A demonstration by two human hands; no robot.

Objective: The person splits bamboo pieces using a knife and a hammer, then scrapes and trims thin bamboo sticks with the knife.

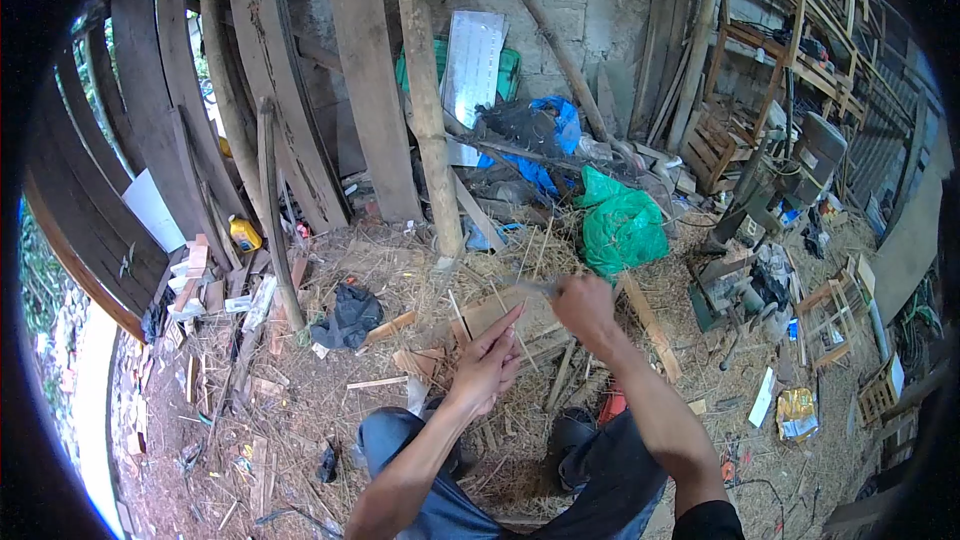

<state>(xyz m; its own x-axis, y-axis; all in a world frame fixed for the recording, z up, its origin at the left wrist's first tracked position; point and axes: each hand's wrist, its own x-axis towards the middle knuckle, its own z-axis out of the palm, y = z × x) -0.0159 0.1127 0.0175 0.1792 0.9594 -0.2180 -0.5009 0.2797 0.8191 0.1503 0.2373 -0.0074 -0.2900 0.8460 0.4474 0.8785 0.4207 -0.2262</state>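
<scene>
My left hand (487, 372) is in front of my knees, its thumb and fingers closed on a thin pale wooden strip (516, 328) that slants past the fingertips. Another slim stick (458, 312) rises just beyond the knuckles. My right hand (584, 308) makes a fist to the right and a little farther away. From that fist a greyish blade, seemingly a knife (532, 287), points left, blurred and close to the strip's upper end; its handle is hidden in the fingers. Below both hands lies a flat wooden block (540, 318).
Wood shavings and scraps cover the dirt floor. A green plastic bag (622, 225) sits ahead, right of a wooden post (425, 100). A black plastic bag (348, 316) and a yellow bottle (244, 233) lie to the left. A machine (740, 280) stands at right.
</scene>
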